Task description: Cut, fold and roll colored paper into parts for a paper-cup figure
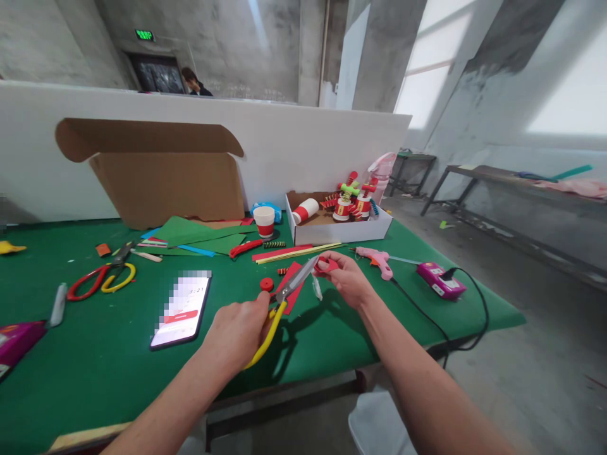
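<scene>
My left hand (pixel 239 332) is closed round the handles of yellow-handled scissors (pixel 294 282), whose blades point up and to the right. At the blade tips, my right hand (pixel 348 278) pinches a small red piece of paper (pixel 327 266). Whether the blades touch that paper I cannot tell. Below the blades lies a red paper strip (pixel 294 298) on the green table. A small red roll (pixel 266 284) sits just beyond my left hand. Under my right hand is a small clear piece (pixel 317 288), perhaps plastic.
A white box (pixel 339 235) with decorated paper cups stands at the back. To the right lie a pink glue gun (pixel 377 260) and a purple power box (pixel 441 281) with a cable. A phone (pixel 183 311), second scissors (pixel 111 270) and green paper (pixel 203 232) are on the left.
</scene>
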Demonstrator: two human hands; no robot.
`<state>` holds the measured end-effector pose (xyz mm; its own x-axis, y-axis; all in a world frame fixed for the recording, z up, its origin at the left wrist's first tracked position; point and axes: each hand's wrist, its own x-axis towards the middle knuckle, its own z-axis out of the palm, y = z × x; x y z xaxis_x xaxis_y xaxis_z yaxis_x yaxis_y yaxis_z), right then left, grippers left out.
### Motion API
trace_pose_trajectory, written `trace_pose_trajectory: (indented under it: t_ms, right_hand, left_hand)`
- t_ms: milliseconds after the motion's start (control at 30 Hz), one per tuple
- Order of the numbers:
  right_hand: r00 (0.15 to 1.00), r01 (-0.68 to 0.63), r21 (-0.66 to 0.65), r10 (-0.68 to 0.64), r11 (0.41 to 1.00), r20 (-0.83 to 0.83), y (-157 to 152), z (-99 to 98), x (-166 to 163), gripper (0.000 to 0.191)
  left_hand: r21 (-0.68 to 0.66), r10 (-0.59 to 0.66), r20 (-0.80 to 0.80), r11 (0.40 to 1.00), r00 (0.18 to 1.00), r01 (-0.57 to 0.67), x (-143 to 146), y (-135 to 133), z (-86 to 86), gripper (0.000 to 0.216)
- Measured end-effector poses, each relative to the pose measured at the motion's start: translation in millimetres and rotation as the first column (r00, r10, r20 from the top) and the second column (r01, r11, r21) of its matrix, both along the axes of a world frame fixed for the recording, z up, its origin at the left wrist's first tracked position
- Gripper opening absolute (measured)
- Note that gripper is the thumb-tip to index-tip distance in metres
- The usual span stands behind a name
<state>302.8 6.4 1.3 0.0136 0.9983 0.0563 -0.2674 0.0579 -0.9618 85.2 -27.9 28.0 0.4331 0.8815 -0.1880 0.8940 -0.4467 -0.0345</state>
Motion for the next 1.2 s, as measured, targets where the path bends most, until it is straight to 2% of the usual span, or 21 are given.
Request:
trace_pose_trajectory:
  t_ms: [733,933,1100,1200]
  right_hand:
    - [1.0,0.026,0.008,-0.025,1.0,-0.005,1,-0.7,3,0.032]
    - [0.99,0.131,0.008,-0.131,0.991,0.055,6,-5.9,9,0.031]
    - [0.98,0.199,0.018,-0.2,0.98,0.018,8,-8.9,10,0.032]
    - [0.983,0.183,0.012,-0.183,0.983,-0.028,6,-7.1,4,0.032]
  left_hand:
    - [0.028,-0.003,-0.002,1.0,1.0,0.003,-4,1,-0.4,0.028]
    - [0.062,0.034,0.01,0.997,0.999,-0.035,-11,5,-3.1,0.025]
    - [0.201,0.033,0.011,0.979,0.999,-0.035,-21,9,-6.3,0.023]
    - [0.155,0.076,0.066,0.984,0.995,-0.086,-29,11,-7.3,0.02]
